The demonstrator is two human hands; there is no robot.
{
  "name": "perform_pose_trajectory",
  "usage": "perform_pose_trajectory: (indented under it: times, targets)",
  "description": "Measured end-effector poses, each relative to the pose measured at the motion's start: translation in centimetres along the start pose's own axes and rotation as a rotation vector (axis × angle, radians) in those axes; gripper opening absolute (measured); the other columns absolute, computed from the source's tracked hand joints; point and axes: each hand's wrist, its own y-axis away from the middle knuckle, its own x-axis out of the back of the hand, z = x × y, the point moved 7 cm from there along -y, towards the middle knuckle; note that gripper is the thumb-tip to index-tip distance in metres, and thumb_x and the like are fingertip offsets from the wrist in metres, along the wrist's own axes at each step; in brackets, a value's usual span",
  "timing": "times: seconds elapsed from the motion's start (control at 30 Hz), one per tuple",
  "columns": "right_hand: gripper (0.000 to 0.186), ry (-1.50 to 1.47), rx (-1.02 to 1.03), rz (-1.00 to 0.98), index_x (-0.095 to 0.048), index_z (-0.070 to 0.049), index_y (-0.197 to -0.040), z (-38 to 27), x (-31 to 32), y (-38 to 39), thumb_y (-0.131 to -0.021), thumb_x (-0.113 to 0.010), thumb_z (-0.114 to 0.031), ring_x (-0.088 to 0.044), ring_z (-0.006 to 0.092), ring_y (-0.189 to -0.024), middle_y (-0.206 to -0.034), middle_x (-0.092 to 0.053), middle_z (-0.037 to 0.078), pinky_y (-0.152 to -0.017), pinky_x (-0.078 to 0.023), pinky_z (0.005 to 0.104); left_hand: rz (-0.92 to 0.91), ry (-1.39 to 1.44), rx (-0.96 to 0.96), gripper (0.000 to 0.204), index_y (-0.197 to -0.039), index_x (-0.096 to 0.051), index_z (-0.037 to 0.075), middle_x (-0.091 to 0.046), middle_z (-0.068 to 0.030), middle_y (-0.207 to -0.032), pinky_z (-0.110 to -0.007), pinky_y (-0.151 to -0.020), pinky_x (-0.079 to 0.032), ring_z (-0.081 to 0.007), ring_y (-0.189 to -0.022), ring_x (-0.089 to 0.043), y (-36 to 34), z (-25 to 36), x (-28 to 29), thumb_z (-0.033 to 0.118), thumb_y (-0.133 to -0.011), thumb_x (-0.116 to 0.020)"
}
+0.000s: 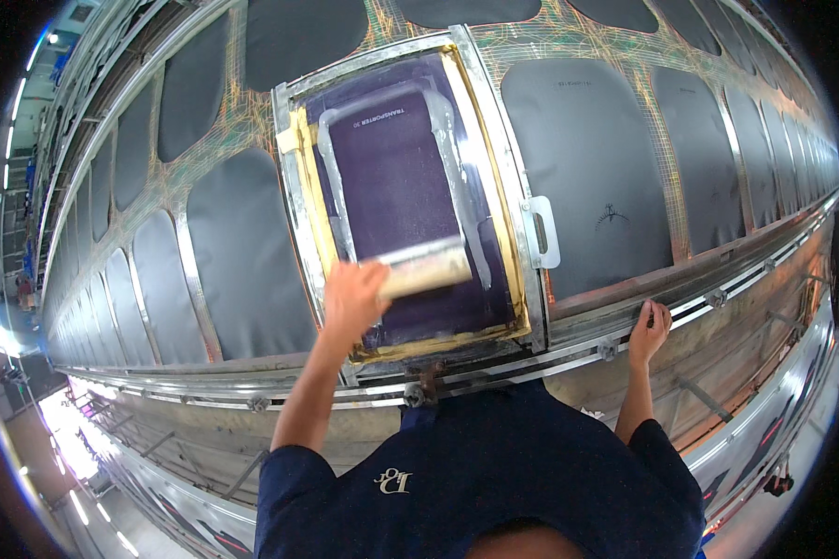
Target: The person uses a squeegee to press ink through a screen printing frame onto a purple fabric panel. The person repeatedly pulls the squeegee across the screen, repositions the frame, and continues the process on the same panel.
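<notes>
My left hand (354, 287) grips a pale, wide squeegee (424, 271), slightly blurred, over the lower part of a purple screen (391, 177) with grey ink streaks round a rounded-rectangle outline. A metal frame (467, 51) with yellow tape along its inner sides surrounds the screen. The frame has a light handle plate (544, 230) on its right side. My right hand (653, 324) is at the long metal rail (680, 311) along the near edge, fingers curled round something small and dark that I cannot make out.
A long table carries rows of dark rounded panels (583, 158) separated by orange-green mesh strips, stretching left and right. Round knobs (716, 298) sit along the near rail. Metal beams (704, 399) show below. A small dark figure, apparently a person (779, 483), is at the lower right.
</notes>
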Motion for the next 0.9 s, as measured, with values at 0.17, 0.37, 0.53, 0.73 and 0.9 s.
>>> perform_pose_trajectory:
  times: [0.17, 0.37, 0.53, 0.73, 0.9]
  targets:
    - [0.03, 0.068, -0.076, -0.036, -0.073, 0.0, -0.103, 0.2, -1.1, -0.5, -0.104, -0.059, -0.027, -0.058, 0.0354, -0.111, -0.111, -0.068, 0.015, -0.095, -0.044, 0.0489, -0.18, -0.056, -0.04, 0.053, -0.118, -0.071, 0.012, -0.07, -0.0032, -0.122, -0.042, -0.097, -0.044, -0.0208, -0.105, -0.065, 4.5, 5.0, 1.1, 0.011, -0.067, -0.086]
    - [0.031, 0.031, -0.111, -0.039, -0.072, 0.003, -0.102, 0.3, -0.6, 0.0, -0.103, -0.059, -0.025, -0.058, 0.0381, -0.111, -0.112, -0.068, 0.018, -0.097, -0.044, 0.0507, -0.107, -0.055, -0.375, 0.051, -0.116, -0.073, 0.02, -0.071, 0.0024, -0.127, -0.047, -0.11, -0.038, -0.0226, -0.132, -0.055, -4.8, 0.7, 4.6, 0.003, -0.068, -0.08]
    - [0.028, 0.022, -0.099, 0.055, -0.071, 0.005, -0.095, 0.2, -0.4, 0.3, -0.102, -0.062, -0.021, -0.059, 0.0371, -0.105, -0.103, -0.068, 0.017, -0.095, -0.044, 0.0499, -0.037, 0.122, -0.641, 0.042, -0.106, -0.078, 0.014, -0.074, 0.0003, -0.119, -0.05, -0.11, -0.037, -0.0293, -0.132, -0.055, -16.6, -0.6, 4.6, -0.005, -0.07, -0.07]
    - [0.026, 0.016, -0.156, 0.05, -0.071, 0.002, -0.095, 0.4, -0.3, 0.3, -0.101, -0.063, -0.022, -0.058, 0.0349, -0.106, -0.105, -0.068, 0.015, -0.095, -0.044, 0.0495, -0.059, 0.141, -0.609, 0.043, -0.105, -0.079, 0.018, -0.072, 0.0039, -0.122, -0.059, -0.118, -0.022, -0.0322, -0.148, -0.038, -27.9, -2.6, 3.0, -0.007, -0.071, -0.07]
    - [0.024, 0.018, -0.156, 0.055, -0.072, 0.001, -0.091, -0.3, -0.2, 0.2, -0.099, -0.066, -0.02, -0.059, 0.0317, -0.1, -0.101, -0.068, 0.012, -0.091, -0.045, 0.0449, -0.035, 0.138, -0.474, 0.033, -0.107, -0.08, 0.02, -0.073, 0.0076, -0.121, -0.057, -0.12, -0.02, -0.026, -0.144, -0.044, -28.5, -5.9, 1.8, 0.004, -0.078, -0.075]
